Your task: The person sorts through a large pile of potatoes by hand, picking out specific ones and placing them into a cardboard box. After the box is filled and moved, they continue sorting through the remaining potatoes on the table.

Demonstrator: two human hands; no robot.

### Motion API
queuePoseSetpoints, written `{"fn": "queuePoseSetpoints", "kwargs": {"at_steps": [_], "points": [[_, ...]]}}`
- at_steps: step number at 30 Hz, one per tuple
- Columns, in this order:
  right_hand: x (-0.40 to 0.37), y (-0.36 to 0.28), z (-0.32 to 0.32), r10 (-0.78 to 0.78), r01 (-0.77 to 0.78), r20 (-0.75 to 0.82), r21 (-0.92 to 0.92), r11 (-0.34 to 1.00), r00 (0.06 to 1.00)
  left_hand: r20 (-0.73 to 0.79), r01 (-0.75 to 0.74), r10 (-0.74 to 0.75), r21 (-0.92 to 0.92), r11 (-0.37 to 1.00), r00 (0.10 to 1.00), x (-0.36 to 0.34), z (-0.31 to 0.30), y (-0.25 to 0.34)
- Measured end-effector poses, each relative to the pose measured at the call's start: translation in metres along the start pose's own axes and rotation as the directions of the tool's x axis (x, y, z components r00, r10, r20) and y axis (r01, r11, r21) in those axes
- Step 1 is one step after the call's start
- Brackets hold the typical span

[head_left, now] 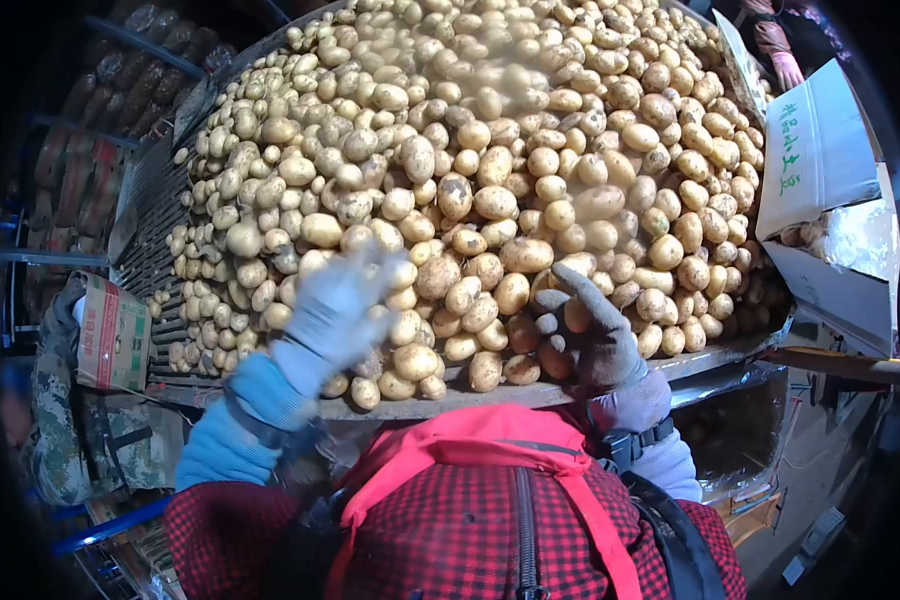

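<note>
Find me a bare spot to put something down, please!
The dark slats left of the potatoes, above the printed sack, look mostly bare. Grey floor shows below the white box. Potatoes crowd together around the left hand and right hand.

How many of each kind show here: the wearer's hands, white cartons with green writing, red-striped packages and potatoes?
Wearer's hands: 2 (left hand, right hand)
White carton: 1
Red-striped package: 1
Potatoes: too many, overlapping, to count
Total without potatoes: 4
</note>
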State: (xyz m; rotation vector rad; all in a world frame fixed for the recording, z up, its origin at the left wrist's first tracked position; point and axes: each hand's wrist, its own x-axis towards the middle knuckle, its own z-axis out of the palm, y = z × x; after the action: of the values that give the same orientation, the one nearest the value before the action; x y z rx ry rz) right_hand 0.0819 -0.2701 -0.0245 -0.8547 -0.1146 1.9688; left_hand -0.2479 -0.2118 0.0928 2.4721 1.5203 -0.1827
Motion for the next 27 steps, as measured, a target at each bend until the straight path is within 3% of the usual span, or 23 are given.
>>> {"fn": "queuePoseSetpoints", "kwargs": {"at_steps": [2,3,8,10,11,12,14,15,17,21,22,25,27], "points": [[0.002,0.001,-0.008,0.082,-0.085,0.077,0.046,0.995,0.994,-0.010,-0.118,0.122,0.192,0.974,0.992,0.003,0.036,0.021],[-0.004,0.001,0.000,0.034,-0.036,0.057,0.041,0.999,0.998,-0.082,-0.147,0.174,0.262,0.954,0.981,0.012,0.043,0.029],[-0.006,0.001,-0.003,-0.063,0.046,0.181,0.098,0.994,0.981,0.163,-0.262,0.220,0.316,0.912,0.962,0.054,0.061,0.053],[-0.020,-0.003,0.007,-0.076,0.054,0.182,0.124,0.991,0.980,0.070,-0.305,0.298,0.323,0.896,0.952,0.050,0.076,0.051],[-0.024,-0.004,0.001,-0.056,0.049,0.108,0.064,0.997,0.993,0.025,-0.299,0.311,0.352,0.887,0.950,0.046,0.082,0.057],[-0.025,-0.006,-0.002,-0.067,0.059,0.103,0.076,0.995,0.992,0.061,-0.392,0.393,0.294,0.871,0.918,0.050,0.088,0.059],[-0.034,-0.007,-0.006,-0.153,0.147,0.062,0.090,0.985,0.986,0.046,-0.481,0.492,0.308,0.821,0.869,0.061,0.109,0.067],[-0.040,-0.012,-0.006,-0.187,0.186,0.000,0.106,0.977,0.982,-0.030,-0.496,0.557,0.417,0.762,0.830,0.077,0.116,0.065],[-0.038,-0.014,-0.029,-0.289,0.286,0.012,0.117,0.951,0.957,-0.070,-0.531,0.609,0.417,0.738,0.790,0.090,0.122,0.061],[-0.035,-0.013,-0.046,-0.328,0.317,0.061,0.142,0.938,0.943,-0.136,-0.526,0.654,0.485,0.699,0.744,0.122,0.124,0.067],[-0.033,-0.014,-0.046,-0.319,0.309,0.081,0.122,0.943,0.944,-0.152,-0.550,0.630,0.361,0.753,0.762,0.131,0.126,0.071],[-0.023,-0.019,-0.047,-0.310,0.294,0.142,0.123,0.948,0.940,-0.012,-0.551,0.622,0.452,0.702,0.783,0.141,0.116,0.085],[-0.019,-0.018,-0.052,-0.314,0.292,0.185,0.135,0.947,0.931,-0.057,-0.534,0.634,0.485,0.692,0.771,0.147,0.120,0.090]]}}
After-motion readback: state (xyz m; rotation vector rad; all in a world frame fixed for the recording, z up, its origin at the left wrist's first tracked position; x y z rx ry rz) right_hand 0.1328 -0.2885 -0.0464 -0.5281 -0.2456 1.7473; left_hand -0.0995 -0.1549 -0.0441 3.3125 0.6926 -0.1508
